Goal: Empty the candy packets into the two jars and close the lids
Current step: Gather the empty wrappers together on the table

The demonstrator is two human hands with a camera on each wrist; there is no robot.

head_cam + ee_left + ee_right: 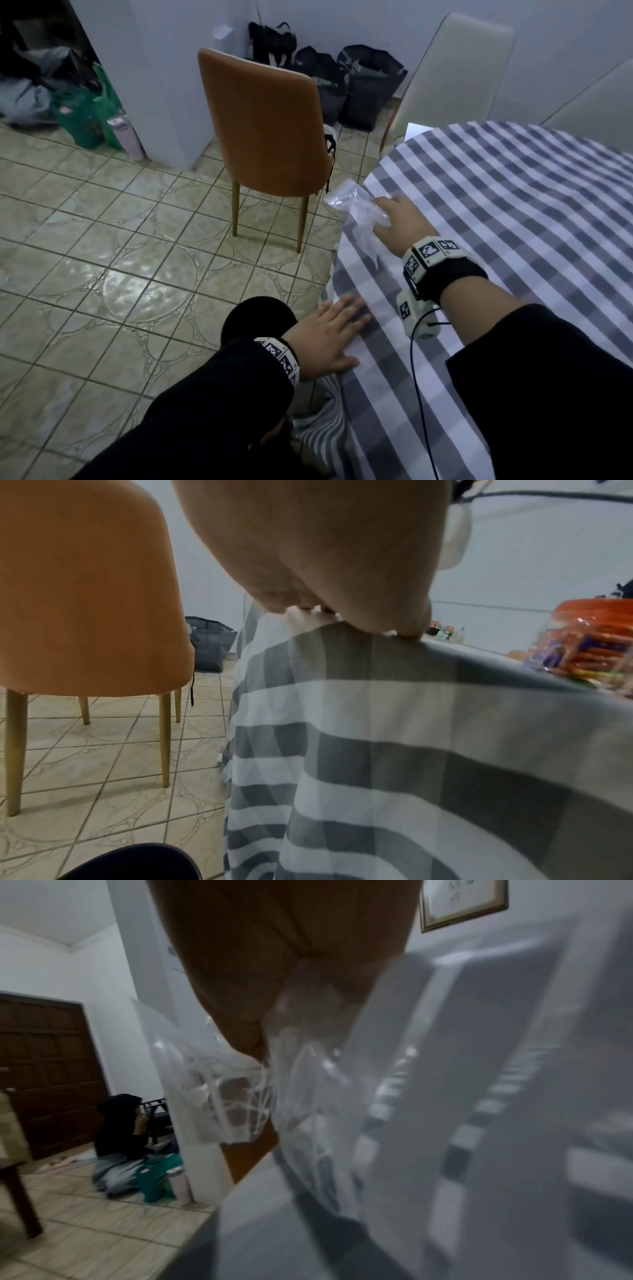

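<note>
Crumpled clear plastic packets (358,209) lie at the left edge of the checked tablecloth (513,212), partly hanging past the rim. My right hand (394,219) grips them from the table side; they look empty. The right wrist view shows the packets (301,1083) bunched under my fingers (246,1031). My left hand (329,329) rests flat, fingers straight, on the cloth at the near table edge. In the left wrist view a clear jar (578,653) of colourful candy with an orange lid (596,610) on top stands at the far right of the table. No jar shows in the head view.
An orange chair (267,123) stands on the tiled floor left of the table, and pale chairs (455,68) stand behind it. Dark bags (342,75) line the wall. A green bag (85,116) and a bottle (126,137) sit by the pillar. A person (120,1137) sits on the floor.
</note>
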